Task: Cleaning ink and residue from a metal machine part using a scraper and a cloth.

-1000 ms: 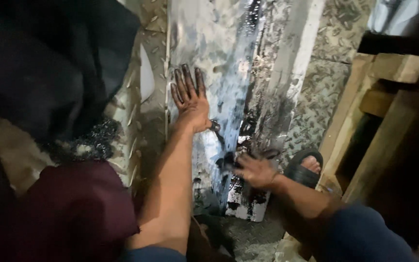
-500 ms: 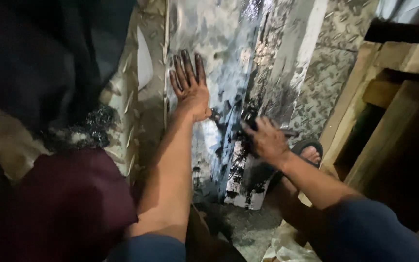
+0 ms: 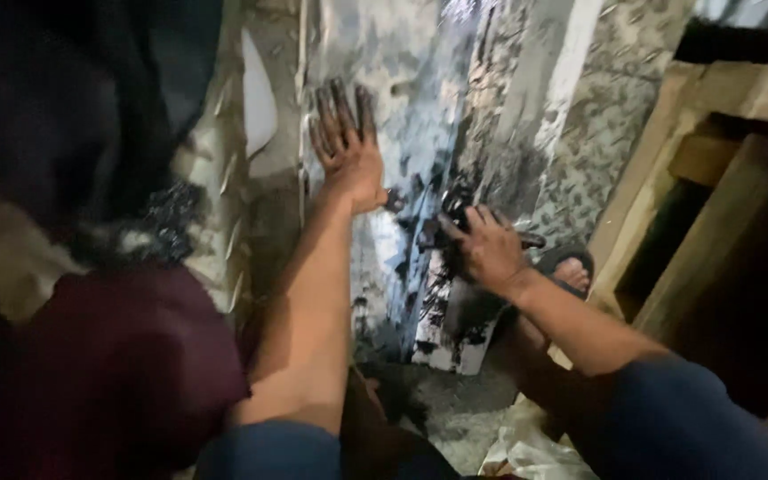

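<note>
Left hand (image 3: 346, 147) lies flat on the metal sheet (image 3: 402, 80), fingers spread wide and smeared black, pinning the sheet to the checker plate (image 3: 597, 133) under it; right hand (image 3: 484, 247) sits lower and to the right, fingers curled around a dark tool (image 3: 444, 215); brush or scraper, too blurred to tell; its working end rests on the sheet just beside the left wrist. The sheet runs from the top of view down toward the knees; black coating shows in streaks and patches around the tool and along the lower right strip; the upper and left parts read pale and mottled, mostly bare. So by the look of it the work is partly done: the near corner is dark, the wide stretch under and above the left hand remains uncovered. A sandal (image 3: 566, 267) peeks out past the right wrist, touching the sheet's edge; a wooden frame (image 3: 722, 151) stands off right; a dark cloth (image 3: 55, 124) hangs left.
</note>
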